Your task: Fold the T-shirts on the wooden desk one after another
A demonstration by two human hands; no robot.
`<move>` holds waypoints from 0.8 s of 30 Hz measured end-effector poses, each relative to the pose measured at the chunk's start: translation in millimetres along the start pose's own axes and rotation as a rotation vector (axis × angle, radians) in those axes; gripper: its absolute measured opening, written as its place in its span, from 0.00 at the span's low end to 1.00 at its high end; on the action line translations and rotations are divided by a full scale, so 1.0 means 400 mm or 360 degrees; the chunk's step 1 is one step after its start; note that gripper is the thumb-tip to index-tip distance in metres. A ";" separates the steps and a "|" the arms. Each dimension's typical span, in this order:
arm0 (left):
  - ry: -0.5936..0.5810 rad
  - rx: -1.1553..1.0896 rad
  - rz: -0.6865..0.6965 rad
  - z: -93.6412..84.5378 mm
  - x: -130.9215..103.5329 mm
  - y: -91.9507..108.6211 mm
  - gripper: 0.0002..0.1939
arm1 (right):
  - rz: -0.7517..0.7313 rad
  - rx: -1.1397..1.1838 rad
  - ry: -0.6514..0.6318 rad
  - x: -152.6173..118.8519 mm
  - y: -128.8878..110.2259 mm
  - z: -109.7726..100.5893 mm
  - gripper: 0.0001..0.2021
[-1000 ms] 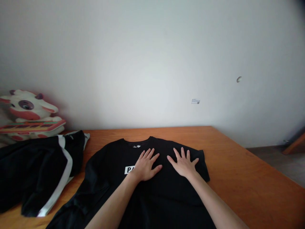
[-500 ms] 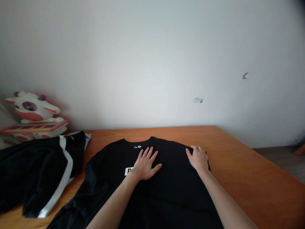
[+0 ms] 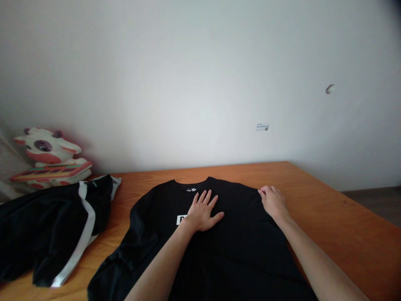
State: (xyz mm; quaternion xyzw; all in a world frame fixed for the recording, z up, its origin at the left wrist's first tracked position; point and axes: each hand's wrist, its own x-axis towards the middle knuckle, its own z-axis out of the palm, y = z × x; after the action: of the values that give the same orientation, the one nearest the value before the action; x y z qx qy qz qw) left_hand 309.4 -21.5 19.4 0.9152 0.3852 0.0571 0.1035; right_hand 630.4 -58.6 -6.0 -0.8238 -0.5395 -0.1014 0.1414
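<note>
A black shirt [image 3: 238,234] lies spread on the wooden table, its neckline toward the wall. Small white print shows inside the collar, and a white label with lettering on the chest is partly covered by my left hand [image 3: 203,212]. That hand rests flat on the shirt's upper chest, fingers spread. At the shirt's right shoulder edge, my right hand [image 3: 274,202] pinches the black fabric between thumb and fingers. The shirt's left sleeve lies rumpled toward the near left.
Another black garment with a white stripe [image 3: 59,230] lies at the left of the wooden table [image 3: 332,225]. Behind it stands a cow-shaped toy keyboard [image 3: 52,159]. A pale wall [image 3: 200,92] with a small sticker [image 3: 262,126] rises along the table's back edge.
My right hand has closed on the shoulder edge and moved right. The shirt and my left hand have shifted slightly right in view, and the camera view has shifted a little too.
</note>
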 end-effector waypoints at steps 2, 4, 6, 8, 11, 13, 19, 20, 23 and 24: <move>0.0011 -0.0003 -0.0009 0.007 0.013 0.010 0.43 | -0.0055 0.0001 0.0003 0.012 0.018 0.001 0.12; 0.0027 -0.0009 -0.0027 0.012 0.020 0.015 0.44 | -0.0109 0.0004 0.0005 0.018 0.025 0.003 0.12; 0.0044 -0.0022 -0.0034 0.016 0.021 0.016 0.44 | -0.0132 -0.0025 0.0045 0.018 0.023 -0.001 0.11; 0.0067 -0.0042 -0.0032 0.019 0.019 0.015 0.43 | -0.0123 -0.0009 0.0092 0.020 0.015 -0.014 0.10; 0.0113 -0.0108 -0.0029 0.021 0.016 0.015 0.43 | -0.0129 0.0264 0.0034 0.037 -0.017 -0.049 0.08; 0.0166 -0.0208 -0.0047 0.019 0.015 0.014 0.42 | -0.0144 0.0453 -0.0016 0.056 -0.068 -0.069 0.09; 0.0624 -0.1208 -0.0208 0.018 0.018 -0.018 0.34 | -0.0030 0.0938 0.0052 0.031 -0.384 -0.014 0.07; 0.0725 -0.1426 -0.0239 0.021 0.020 -0.026 0.32 | -0.0010 0.1046 0.0055 0.007 -0.439 0.005 0.09; 0.0963 -0.1916 -0.0295 0.033 0.028 -0.049 0.27 | 0.0002 0.1323 0.0074 -0.074 -0.553 0.046 0.16; 0.1021 -0.2041 -0.0302 0.037 0.031 -0.056 0.25 | -0.0031 0.1399 0.0067 -0.097 -0.571 0.053 0.16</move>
State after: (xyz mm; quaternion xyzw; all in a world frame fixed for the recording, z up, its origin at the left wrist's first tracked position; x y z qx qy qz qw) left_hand 305.1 0.5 -0.1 0.5752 0.3650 0.5285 0.5065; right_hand 405.6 1.5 -10.0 -0.6779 -0.5363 0.1196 0.4884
